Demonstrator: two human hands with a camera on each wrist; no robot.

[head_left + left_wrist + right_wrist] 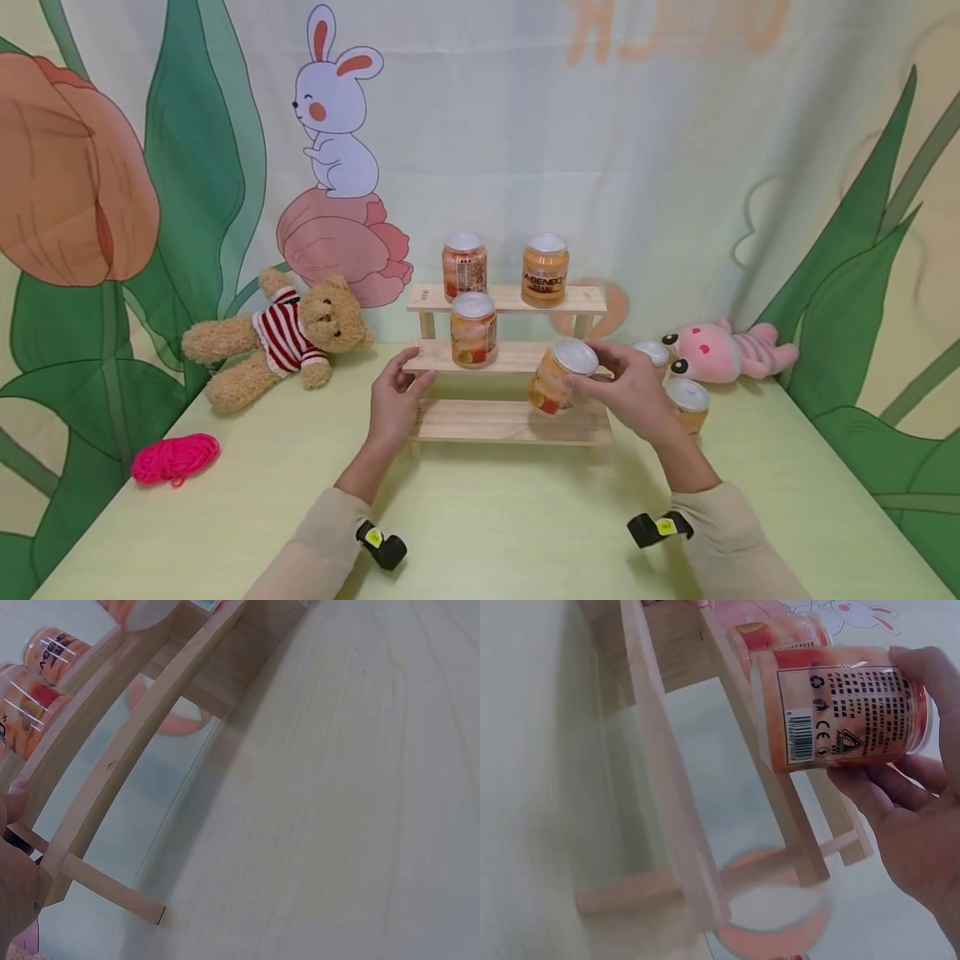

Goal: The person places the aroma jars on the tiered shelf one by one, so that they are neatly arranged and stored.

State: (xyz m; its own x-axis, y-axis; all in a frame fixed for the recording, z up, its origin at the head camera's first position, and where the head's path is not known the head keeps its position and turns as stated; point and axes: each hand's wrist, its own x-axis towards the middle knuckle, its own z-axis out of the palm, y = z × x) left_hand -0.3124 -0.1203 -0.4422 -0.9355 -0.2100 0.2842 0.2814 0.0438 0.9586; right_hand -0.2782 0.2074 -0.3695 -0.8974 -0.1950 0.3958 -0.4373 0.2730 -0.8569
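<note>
A three-tier wooden rack (510, 421) stands in the middle of the table. My right hand (633, 392) grips a tilted orange-labelled can (553, 385) by its upper part, in front of the middle tier's right end. In the right wrist view, a barcode and printed text show on this can (840, 712). My left hand (393, 400) holds the rack's left end at the middle tier, fingers and thumb bent around it. One similar can (474, 333) stands on the left of that tier. The top tier bears a can (465, 268) at left and another can (545, 273) at right.
Right of the rack, a can (688, 407) and a partly hidden can (652, 353) stand on the table near a pink plush toy (720, 352). A teddy bear (288, 337) and a bundle of pink yarn (176, 458) lie at left. A printed curtain (480, 133) hangs behind.
</note>
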